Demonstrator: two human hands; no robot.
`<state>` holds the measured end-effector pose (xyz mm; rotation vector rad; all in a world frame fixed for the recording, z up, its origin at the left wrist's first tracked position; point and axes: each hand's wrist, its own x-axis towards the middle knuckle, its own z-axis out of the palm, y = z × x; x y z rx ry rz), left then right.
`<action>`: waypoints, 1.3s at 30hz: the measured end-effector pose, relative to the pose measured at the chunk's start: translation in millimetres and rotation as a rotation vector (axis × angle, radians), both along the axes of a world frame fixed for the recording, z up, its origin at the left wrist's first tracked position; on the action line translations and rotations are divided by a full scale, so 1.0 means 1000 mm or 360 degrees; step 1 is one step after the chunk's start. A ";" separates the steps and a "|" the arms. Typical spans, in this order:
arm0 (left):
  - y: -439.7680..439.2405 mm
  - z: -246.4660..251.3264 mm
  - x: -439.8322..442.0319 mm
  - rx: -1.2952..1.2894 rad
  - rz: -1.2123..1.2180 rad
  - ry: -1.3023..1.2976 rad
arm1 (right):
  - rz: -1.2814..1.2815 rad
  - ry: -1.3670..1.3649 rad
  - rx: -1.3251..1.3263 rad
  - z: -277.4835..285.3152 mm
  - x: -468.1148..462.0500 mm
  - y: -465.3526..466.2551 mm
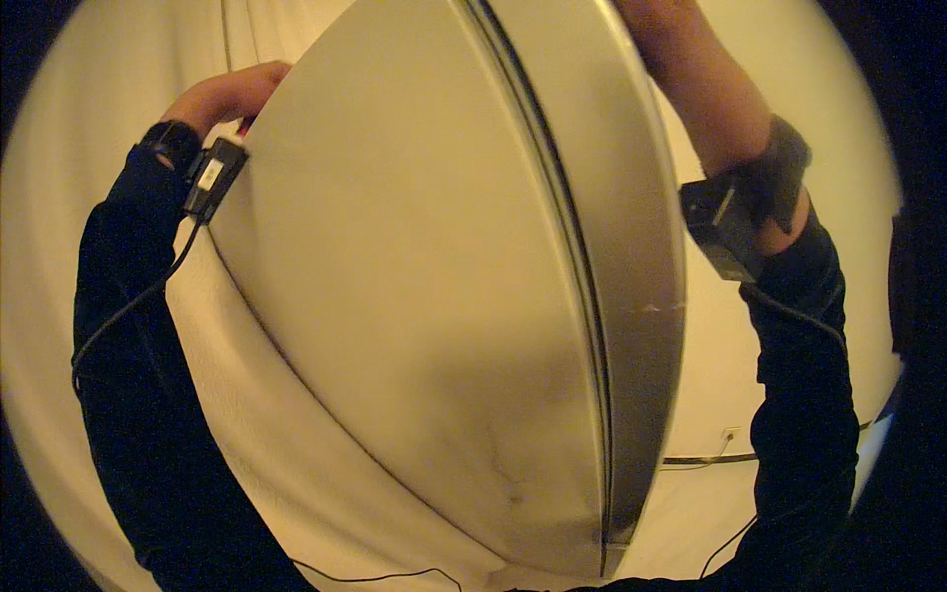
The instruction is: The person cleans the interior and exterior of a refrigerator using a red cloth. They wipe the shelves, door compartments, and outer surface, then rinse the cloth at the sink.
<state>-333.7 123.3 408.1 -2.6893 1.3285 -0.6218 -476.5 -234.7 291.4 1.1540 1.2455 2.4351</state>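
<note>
A large, smooth, silver-grey cabinet, apparently a refrigerator [414, 222], fills the middle between my raised arms. A dark door gasket [566, 192] runs down its right part, between the broad face and a narrower one. My left hand [255, 81] reaches to the cabinet's upper left edge, its fingers hidden behind it. My right hand [684, 81] is raised along the right edge; its fingers lie beyond the top of the view. What either hand grips cannot be seen. Black straps with small boxes, the left device [214, 174] and the right device [729, 222], sit at my wrists.
Pale draped fabric [52, 244] hangs at the left. Behind the cabinet on the right is a pale wall [714, 355] with a socket [731, 434] and a plugged-in cord. A thin black cable [370, 579] loops near my body at the bottom.
</note>
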 end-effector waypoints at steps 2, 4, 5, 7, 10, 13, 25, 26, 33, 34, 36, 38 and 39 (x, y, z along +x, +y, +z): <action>0.031 -0.009 -0.012 -0.0265 0.0540 0.0174 | -0.0270 -0.0210 0.0159 -0.004 -0.006 -0.004; 0.065 -0.007 -0.014 -0.0493 0.0527 0.0240 | -0.0282 -0.0048 0.0203 -0.011 -0.012 -0.003; 0.077 -0.005 -0.009 -0.0649 0.0517 0.0236 | -0.0256 -0.0017 0.0132 -0.014 -0.016 -0.001; 0.097 0.000 0.001 -0.0826 0.0681 0.0162 | -0.0204 0.0048 -0.0011 -0.019 -0.024 0.001; 0.095 0.004 0.014 -0.0654 0.0701 0.0449 | -0.0251 -0.0406 -0.0078 -0.015 -0.026 0.006; 0.082 -0.017 0.001 -0.0620 0.0744 0.0852 | 0.0052 0.0067 -0.0046 -0.019 -0.024 0.003; -0.021 -0.049 -0.039 -0.0311 -0.0058 0.1018 | 0.0982 0.1309 0.0298 -0.086 -0.041 0.014; -0.041 -0.053 -0.051 -0.0445 -0.0170 0.1156 | 0.0976 0.1295 0.0291 -0.088 -0.039 0.011; -0.156 -0.081 -0.117 -0.0125 -0.0303 0.0966 | 0.0488 0.0608 0.0251 -0.095 -0.001 -0.035; -0.157 -0.086 -0.115 -0.0041 -0.0368 0.1024 | 0.0525 0.0680 0.0225 -0.097 0.003 -0.044; -0.153 -0.097 -0.099 -0.0270 -0.0232 0.0994 | 0.0879 0.1254 0.0107 -0.100 0.010 -0.064; -0.141 -0.112 -0.073 -0.0465 -0.0187 0.0683 | 0.0644 0.0926 0.0035 -0.094 0.026 -0.072; -0.130 -0.115 -0.062 -0.0430 -0.0154 0.0711 | 0.0524 0.0769 0.0000 -0.094 0.036 -0.076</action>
